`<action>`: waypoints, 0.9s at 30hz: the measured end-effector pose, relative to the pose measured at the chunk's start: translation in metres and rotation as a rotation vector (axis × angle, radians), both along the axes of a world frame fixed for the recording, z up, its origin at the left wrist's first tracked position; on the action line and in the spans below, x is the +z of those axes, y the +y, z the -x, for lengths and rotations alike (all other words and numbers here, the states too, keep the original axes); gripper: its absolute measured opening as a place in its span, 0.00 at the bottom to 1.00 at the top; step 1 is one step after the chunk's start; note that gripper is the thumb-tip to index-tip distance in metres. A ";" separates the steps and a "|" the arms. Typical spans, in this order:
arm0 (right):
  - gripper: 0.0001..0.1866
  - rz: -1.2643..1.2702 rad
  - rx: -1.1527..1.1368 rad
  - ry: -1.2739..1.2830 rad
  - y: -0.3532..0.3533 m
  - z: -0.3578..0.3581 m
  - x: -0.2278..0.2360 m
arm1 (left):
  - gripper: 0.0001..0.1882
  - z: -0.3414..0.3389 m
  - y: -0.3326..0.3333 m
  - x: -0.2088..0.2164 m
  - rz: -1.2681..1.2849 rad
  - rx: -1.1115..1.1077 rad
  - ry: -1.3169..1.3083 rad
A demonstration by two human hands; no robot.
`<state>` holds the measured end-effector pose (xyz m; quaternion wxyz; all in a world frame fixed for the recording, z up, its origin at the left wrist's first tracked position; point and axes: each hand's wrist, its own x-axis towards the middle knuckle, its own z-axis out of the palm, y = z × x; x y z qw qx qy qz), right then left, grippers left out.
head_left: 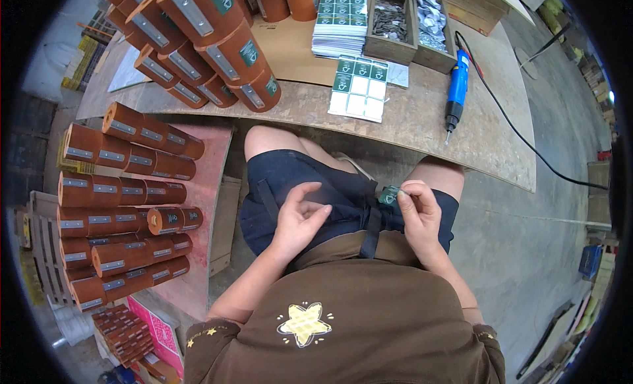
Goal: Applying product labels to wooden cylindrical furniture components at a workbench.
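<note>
Between the thumb and fingertips of my right hand (pixel 422 216) is a small green sticker (pixel 389 196), held above my lap. My left hand (pixel 300 220) hovers over my other thigh, its fingers apart and nothing in it. On the table's near edge lies a sticker sheet (pixel 359 88); green stickers remain along its top row and left side, the rest is bare white. Behind it rises a thick stack of sticker sheets (pixel 339 24). Brown cylinders (pixel 254 61) with metal strips are piled at the table's left, several with green stickers on them.
A blue electric screwdriver (pixel 458 87) lies at the table's right, its black cable (pixel 514 123) hanging off the edge. Two wooden boxes (pixel 414 51) hold small metal parts. At my left, a lower red board (pixel 208 206) carries rows of brown cylinders (pixel 122 189).
</note>
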<state>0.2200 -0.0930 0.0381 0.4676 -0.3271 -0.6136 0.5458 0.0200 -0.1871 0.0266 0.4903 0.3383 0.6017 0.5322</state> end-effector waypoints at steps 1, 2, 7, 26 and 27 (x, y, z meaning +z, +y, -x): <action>0.02 -0.055 -0.022 -0.008 0.002 -0.007 0.000 | 0.23 0.000 -0.003 0.001 0.009 0.040 0.007; 0.04 -0.082 -0.044 -0.013 0.004 -0.014 0.004 | 0.22 0.000 -0.006 0.002 -0.003 0.068 0.044; 0.07 -0.006 -0.124 0.136 0.009 -0.045 0.018 | 0.18 -0.001 -0.011 0.019 0.029 0.117 0.110; 0.04 0.077 -0.424 0.186 0.030 -0.132 0.001 | 0.10 -0.006 0.021 -0.003 -0.091 0.052 0.340; 0.04 0.072 -0.447 0.158 0.029 -0.141 0.001 | 0.10 -0.003 0.025 -0.008 -0.108 0.055 0.358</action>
